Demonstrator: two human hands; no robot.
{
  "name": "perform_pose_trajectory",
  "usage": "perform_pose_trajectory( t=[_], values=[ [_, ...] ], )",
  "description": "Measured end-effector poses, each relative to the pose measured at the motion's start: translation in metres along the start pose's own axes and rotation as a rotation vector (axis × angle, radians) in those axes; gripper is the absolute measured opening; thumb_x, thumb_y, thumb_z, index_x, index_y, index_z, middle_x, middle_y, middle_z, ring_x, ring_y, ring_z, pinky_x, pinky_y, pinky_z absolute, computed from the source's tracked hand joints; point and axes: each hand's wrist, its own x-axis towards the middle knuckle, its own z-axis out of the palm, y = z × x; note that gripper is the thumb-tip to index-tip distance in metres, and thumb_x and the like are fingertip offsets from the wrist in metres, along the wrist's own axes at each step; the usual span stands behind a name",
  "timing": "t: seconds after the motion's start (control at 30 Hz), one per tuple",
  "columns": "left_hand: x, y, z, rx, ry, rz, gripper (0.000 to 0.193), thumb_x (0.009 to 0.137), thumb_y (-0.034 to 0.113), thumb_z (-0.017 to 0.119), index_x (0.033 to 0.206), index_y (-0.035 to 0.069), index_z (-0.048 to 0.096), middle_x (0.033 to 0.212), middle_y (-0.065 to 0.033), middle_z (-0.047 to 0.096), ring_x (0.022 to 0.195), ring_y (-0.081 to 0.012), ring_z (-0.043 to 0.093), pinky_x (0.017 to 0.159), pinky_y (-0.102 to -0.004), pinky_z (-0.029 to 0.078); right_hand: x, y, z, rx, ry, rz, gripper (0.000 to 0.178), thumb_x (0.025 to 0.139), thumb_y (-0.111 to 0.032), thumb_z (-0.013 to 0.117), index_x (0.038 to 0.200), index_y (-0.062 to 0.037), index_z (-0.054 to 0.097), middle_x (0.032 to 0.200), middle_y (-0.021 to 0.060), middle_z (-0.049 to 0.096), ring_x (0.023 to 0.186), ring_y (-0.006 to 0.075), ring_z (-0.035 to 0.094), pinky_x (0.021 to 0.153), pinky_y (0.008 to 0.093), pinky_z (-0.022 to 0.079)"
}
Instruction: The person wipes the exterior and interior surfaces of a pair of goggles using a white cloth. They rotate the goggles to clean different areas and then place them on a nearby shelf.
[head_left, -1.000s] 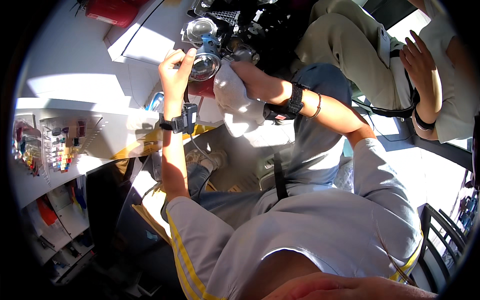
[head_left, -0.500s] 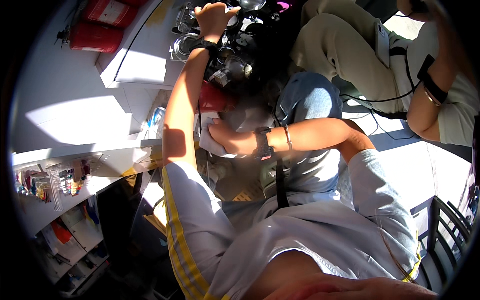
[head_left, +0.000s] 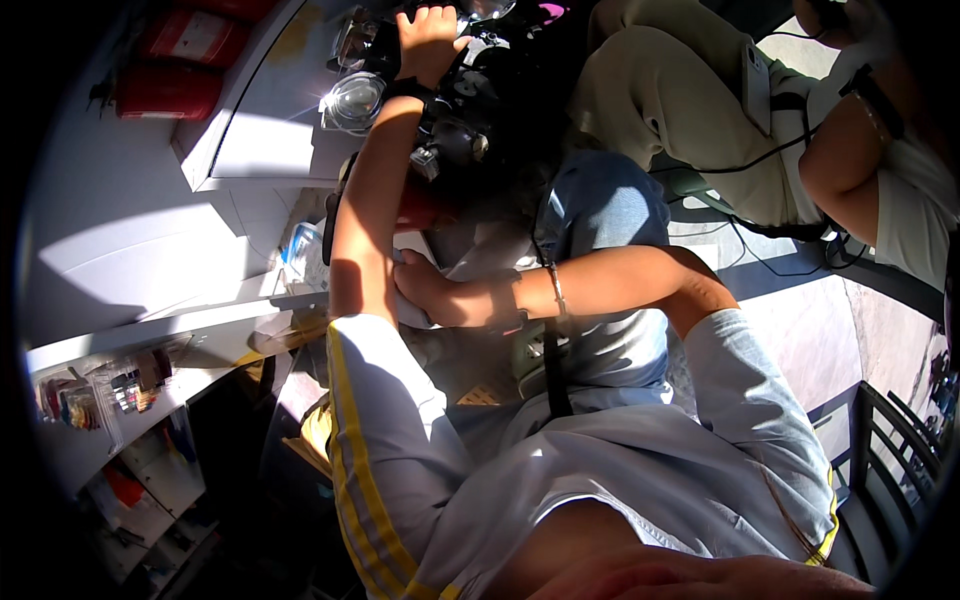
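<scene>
My left hand (head_left: pixel 430 48) reaches to the far end, over a dark cluster of shiny pieces. Its fingers bend downward with the thumb apart, and nothing shows in its grasp. Next to its wrist lies a clear round lens-like piece (head_left: pixel 354 102). Closer to my body, my right hand (head_left: pixel 425 288) is closed around a white cloth or tissue (head_left: pixel 411 313), mostly hidden by the hand and my left forearm. Beyond this hand is a red rounded object (head_left: pixel 425 212), partly covered by the left forearm.
Red fire extinguishers (head_left: pixel 170 92) stand at the far left beside a white cabinet (head_left: pixel 270 150). Small colourful items fill a rack (head_left: pixel 135 385) at left. Another person sits at the far right, a phone (head_left: pixel 756 90) against their clothing and cables (head_left: pixel 745 165) nearby. A black chair (head_left: pixel 895 450) is at lower right.
My right hand has shifted left and slightly nearer with the white cloth, now partly behind my left forearm. My left hand stays over the shiny pieces, its fingers bent further down. The view has shifted slightly.
</scene>
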Motion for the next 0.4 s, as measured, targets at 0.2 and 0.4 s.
perform_pose_trajectory(
  t=[0.2, 0.4],
  values=[
    [0.017, -0.009, -0.119, -1.13, -0.022, -0.723, 0.04, 0.087, 0.033, 0.06, 0.114, 0.004, 0.053, 0.103, -0.0087, 0.058, 0.081, -0.0186, 0.058, 0.084, -0.0324, 0.043, -0.006, -0.003, 0.005, 0.096, 0.024, -0.072, 0.029, 0.085, -0.012, 0.039, 0.109, -0.0013, 0.052, 0.101, 0.0136, 0.059, 0.094, 0.0237, 0.056, 0.082, 0.0341, 0.043],
    [-0.082, -0.039, -0.333, -1.391, 0.298, -0.195, 0.086, 0.072, 0.076, 0.046, 0.136, 0.02, 0.031, 0.134, -0.0172, 0.035, 0.101, -0.0485, 0.049, 0.079, -0.0519, 0.049, -0.031, -0.002, 0.003, 0.115, -0.153, -0.07, 0.024, 0.081, -0.004, 0.037, 0.095, -0.0029, 0.056, 0.084, 0.0095, 0.059, 0.084, 0.021, 0.056, 0.075, 0.0334, 0.045]
  ],
)
